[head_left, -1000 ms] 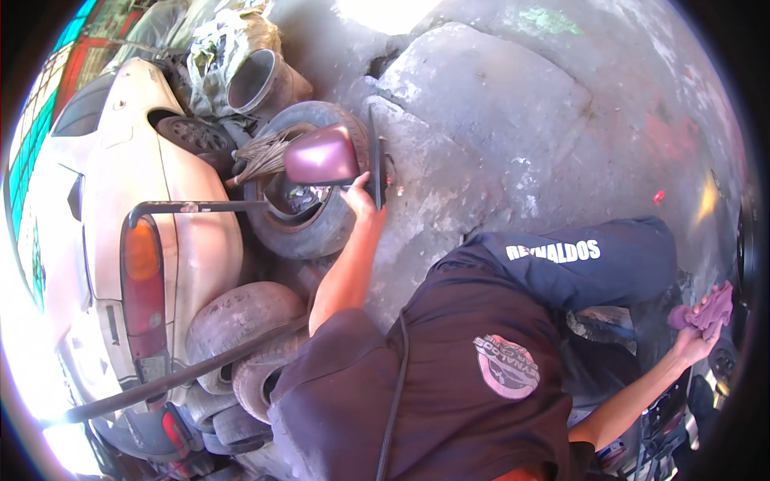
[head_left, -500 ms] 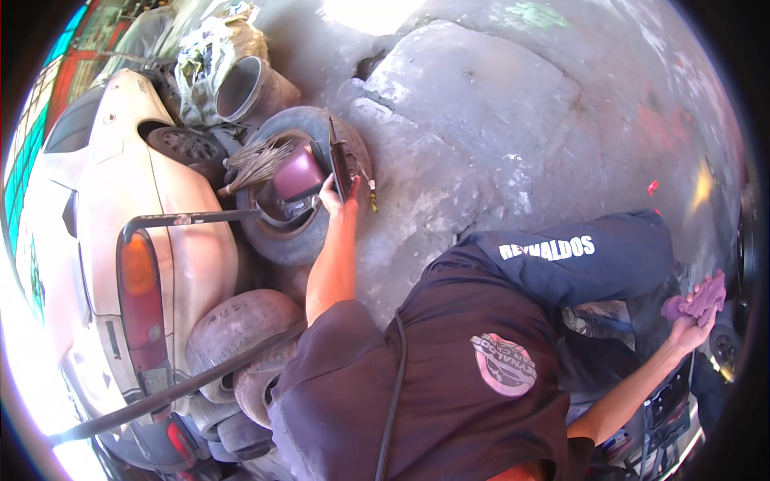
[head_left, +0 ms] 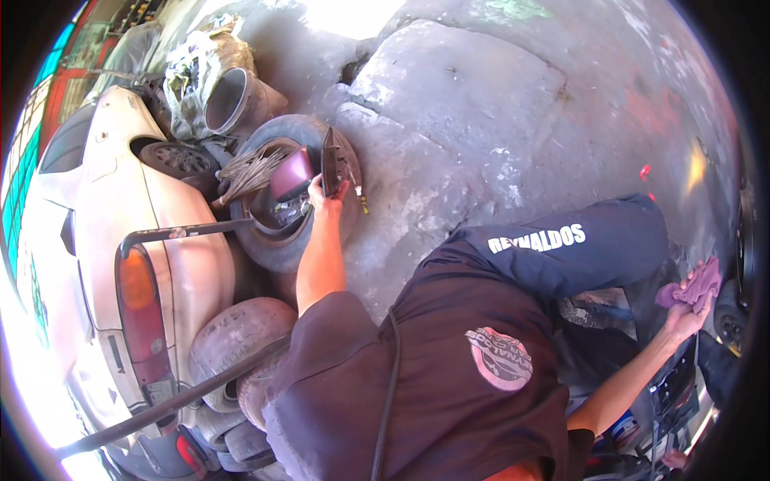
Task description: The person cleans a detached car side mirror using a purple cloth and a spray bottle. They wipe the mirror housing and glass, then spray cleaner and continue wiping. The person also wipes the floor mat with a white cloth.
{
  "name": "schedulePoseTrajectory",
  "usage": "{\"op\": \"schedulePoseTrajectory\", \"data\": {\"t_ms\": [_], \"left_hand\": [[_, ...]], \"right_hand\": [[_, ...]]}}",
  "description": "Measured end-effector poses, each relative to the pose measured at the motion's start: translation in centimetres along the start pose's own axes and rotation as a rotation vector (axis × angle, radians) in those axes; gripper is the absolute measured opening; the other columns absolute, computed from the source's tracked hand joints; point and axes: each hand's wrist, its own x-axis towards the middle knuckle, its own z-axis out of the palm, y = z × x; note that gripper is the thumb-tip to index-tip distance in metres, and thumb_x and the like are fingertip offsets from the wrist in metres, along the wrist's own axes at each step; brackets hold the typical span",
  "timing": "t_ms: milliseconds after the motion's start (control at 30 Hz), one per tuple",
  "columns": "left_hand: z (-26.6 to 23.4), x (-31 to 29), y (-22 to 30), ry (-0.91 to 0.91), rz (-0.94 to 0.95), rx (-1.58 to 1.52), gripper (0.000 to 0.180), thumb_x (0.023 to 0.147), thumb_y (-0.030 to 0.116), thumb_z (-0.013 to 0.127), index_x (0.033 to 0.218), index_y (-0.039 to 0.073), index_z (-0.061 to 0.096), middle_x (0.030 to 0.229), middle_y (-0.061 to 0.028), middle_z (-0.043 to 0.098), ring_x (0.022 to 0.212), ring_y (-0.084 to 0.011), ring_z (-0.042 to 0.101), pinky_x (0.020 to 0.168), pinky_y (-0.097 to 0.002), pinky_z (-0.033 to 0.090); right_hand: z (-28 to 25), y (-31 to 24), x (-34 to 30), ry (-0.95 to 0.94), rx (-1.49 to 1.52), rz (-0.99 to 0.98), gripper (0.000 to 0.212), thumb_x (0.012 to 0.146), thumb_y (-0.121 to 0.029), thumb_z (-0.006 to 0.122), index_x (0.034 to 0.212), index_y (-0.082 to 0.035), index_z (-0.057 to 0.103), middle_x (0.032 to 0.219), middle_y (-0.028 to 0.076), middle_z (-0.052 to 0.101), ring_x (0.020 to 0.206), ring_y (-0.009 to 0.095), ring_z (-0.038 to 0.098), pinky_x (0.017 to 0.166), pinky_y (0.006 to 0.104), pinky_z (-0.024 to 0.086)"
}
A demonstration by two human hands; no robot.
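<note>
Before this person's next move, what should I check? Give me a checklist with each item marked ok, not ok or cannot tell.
1. Left hand gripping the purple mirror near its dark base: ok.
2. Right hand holding the purple cloth: ok.
3. Cable tucked in: not ok; it dangles beside the base.
4. Mirror clear of the tire: cannot tell; they overlap in view.
5. Mirror glass undamaged: cannot tell; the glass is not visible.

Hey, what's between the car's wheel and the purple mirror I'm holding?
In the head view, a bundle of thin sticks and part of the loose tire lie between the wheel and the mirror.
</note>
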Motion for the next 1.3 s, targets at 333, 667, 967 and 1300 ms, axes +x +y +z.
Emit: {"op": "schedulePoseTrajectory", "data": {"t_ms": [333, 667, 967, 1300], "left_hand": [[0.0, 0.5, 0.6, 0.027, -0.023, 0.118, 0.032, 0.095, 0.037, 0.059, 0.107, 0.008, 0.068, 0.101, -0.012, 0.071, 0.087, -0.0327, 0.071, 0.066, -0.0545, 0.066], [-2.1, 1.0, 2.2, -0.114, -0.209, 0.256, 0.06, 0.088, 0.056, 0.068, 0.131, 0.015, 0.061, 0.126, -0.0145, 0.059, 0.106, -0.0449, 0.062, 0.081, -0.0645, 0.059], [-0.5, -3.5, 3.0, -0.496, -0.298, -0.069, 0.052, 0.097, 0.041, 0.059, 0.134, 0.005, 0.062, 0.131, -0.0147, 0.066, 0.121, -0.0366, 0.063, 0.105, -0.0607, 0.049], [2.4, -1.5, -5.7, -0.218, -0.133, 0.963, 0.053, 0.097, 0.049, 0.05, 0.118, 0.002, 0.066, 0.102, -0.0109, 0.068, 0.086, -0.0291, 0.068, 0.074, -0.0466, 0.057]], "right_hand": [[0.4, 0.2, -0.6, 0.024, -0.002, -0.002, 0.069, 0.102, -0.029, 0.051, 0.158, 0.003, 0.027, 0.145, 0.017, 0.049, 0.106, 0.023, 0.054, 0.082, 0.0306, 0.048], [-0.2, 0.8, -0.9, -0.022, 0.027, -0.014, 0.066, 0.104, -0.031, 0.046, 0.158, 0.001, 0.028, 0.147, 0.02, 0.05, 0.106, 0.025, 0.057, 0.079, 0.0331, 0.05], [5.5, 0.8, -4.1, 0.191, 0.185, 0.103, 0.051, 0.102, -0.029, 0.054, 0.144, -0.001, 0.049, 0.12, 0.015, 0.066, 0.082, 0.017, 0.059, 0.066, 0.0283, 0.047], [5.9, 1.0, -8.0, 0.162, 0.254, -0.075, 0.043, 0.097, -0.03, 0.058, 0.129, -0.001, 0.057, 0.106, 0.017, 0.069, 0.084, 0.025, 0.071, 0.063, 0.0344, 0.057]]}}
